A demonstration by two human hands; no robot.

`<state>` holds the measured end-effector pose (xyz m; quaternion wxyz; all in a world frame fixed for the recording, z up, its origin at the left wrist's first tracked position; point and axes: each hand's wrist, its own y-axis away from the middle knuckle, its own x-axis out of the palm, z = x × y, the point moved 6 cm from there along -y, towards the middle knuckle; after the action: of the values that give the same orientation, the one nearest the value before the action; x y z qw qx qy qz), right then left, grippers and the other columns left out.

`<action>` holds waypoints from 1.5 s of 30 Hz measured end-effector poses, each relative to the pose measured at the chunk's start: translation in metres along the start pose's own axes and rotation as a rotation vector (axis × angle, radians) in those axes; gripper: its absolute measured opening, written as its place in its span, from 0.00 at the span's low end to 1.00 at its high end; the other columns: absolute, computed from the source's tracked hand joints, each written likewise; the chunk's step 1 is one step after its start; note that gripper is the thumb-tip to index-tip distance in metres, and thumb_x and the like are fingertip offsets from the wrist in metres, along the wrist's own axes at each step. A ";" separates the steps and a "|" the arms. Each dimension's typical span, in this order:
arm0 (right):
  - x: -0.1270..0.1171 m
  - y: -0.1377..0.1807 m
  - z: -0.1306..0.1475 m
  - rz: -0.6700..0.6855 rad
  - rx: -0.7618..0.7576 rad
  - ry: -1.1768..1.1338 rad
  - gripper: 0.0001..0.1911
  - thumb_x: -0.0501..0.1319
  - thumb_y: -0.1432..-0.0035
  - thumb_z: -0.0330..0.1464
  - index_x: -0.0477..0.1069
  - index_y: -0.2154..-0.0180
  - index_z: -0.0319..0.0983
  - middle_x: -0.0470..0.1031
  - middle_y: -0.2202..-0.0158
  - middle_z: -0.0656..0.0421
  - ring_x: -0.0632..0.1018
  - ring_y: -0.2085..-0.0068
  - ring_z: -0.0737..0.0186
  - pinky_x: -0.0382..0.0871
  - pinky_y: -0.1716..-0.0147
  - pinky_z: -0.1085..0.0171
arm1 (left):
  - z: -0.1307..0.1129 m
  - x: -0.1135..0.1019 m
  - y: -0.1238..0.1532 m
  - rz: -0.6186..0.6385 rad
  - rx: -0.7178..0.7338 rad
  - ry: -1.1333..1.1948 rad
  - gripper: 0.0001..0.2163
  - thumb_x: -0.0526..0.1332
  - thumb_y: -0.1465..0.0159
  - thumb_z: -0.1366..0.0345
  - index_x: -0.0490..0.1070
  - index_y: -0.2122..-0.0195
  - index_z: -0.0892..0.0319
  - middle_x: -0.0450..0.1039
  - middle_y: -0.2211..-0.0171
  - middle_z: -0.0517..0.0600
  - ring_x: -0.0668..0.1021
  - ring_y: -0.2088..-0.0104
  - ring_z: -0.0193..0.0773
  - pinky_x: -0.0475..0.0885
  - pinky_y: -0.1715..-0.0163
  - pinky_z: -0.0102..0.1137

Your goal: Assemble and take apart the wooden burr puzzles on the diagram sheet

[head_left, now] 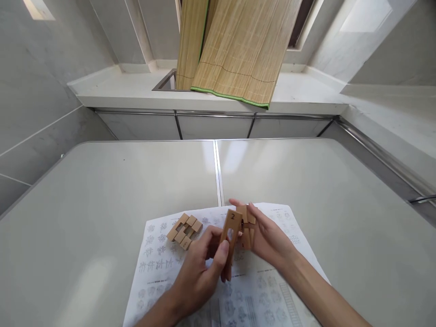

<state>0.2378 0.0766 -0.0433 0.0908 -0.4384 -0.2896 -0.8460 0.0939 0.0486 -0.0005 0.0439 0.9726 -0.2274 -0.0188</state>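
Observation:
My left hand (pixel 196 277) pinches a wooden puzzle piece (pixel 235 221) marked "2", with its thumb on the front face. A gap shows through the middle of this piece, which stands tilted. Just to the right, my right hand (pixel 272 240) grips another wooden puzzle piece (pixel 246 240) marked "1", its fingers behind and along the side. The two pieces are very close together; whether they interlock I cannot tell. Left of my hands, several notched wooden puzzle pieces (pixel 185 231) lie grouped, one marked "6". Under everything spreads a printed instruction sheet (pixel 153 268) with small diagrams.
The sheet lies on a pale table (pixel 85 204) with a seam (pixel 217 172) down its middle. Beyond the far edge is a white ledge (pixel 129 93), with a green-edged bamboo mat (pixel 238 54) hanging over it. Tiled walls stand on both sides.

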 end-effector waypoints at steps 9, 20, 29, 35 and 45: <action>0.009 0.006 0.010 0.049 -0.100 -0.016 0.16 0.70 0.37 0.46 0.72 0.65 0.42 0.67 0.66 0.62 0.71 0.65 0.62 0.68 0.66 0.63 | 0.010 0.005 0.002 -0.012 -0.044 0.048 0.18 0.52 0.24 0.48 0.64 0.60 0.57 0.66 0.77 0.41 0.71 0.80 0.30 0.69 0.75 0.29; 0.014 0.010 0.014 0.068 -0.156 -0.053 0.15 0.69 0.36 0.46 0.71 0.63 0.43 0.66 0.64 0.61 0.70 0.63 0.60 0.70 0.60 0.61 | 0.021 0.009 0.002 0.002 -0.074 0.102 0.17 0.53 0.24 0.47 0.62 0.60 0.56 0.67 0.77 0.42 0.70 0.80 0.31 0.68 0.76 0.28; 0.015 0.009 0.015 0.051 -0.198 0.043 0.16 0.69 0.36 0.46 0.72 0.66 0.41 0.60 0.67 0.62 0.62 0.69 0.64 0.65 0.73 0.67 | 0.017 0.009 0.002 -0.009 -0.073 0.109 0.17 0.53 0.25 0.46 0.62 0.59 0.56 0.67 0.76 0.41 0.69 0.80 0.31 0.67 0.77 0.28; 0.009 0.009 0.018 0.012 -0.333 0.285 0.23 0.71 0.39 0.49 0.69 0.73 0.40 0.60 0.69 0.62 0.59 0.71 0.65 0.60 0.74 0.67 | 0.019 0.008 0.002 -0.025 -0.063 0.102 0.18 0.54 0.25 0.46 0.61 0.61 0.56 0.67 0.75 0.42 0.69 0.80 0.30 0.67 0.76 0.28; -0.003 0.012 0.022 -0.139 -0.371 0.413 0.24 0.73 0.45 0.55 0.79 0.62 0.41 0.59 0.76 0.65 0.60 0.75 0.67 0.59 0.77 0.68 | 0.021 0.009 0.002 -0.021 -0.065 0.136 0.16 0.53 0.24 0.48 0.61 0.58 0.56 0.71 0.72 0.43 0.72 0.81 0.29 0.69 0.77 0.27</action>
<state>0.2596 0.0788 -0.0309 0.0077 -0.2450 -0.1347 -0.9601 0.1002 0.0415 -0.0218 0.0907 0.9721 -0.2127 0.0397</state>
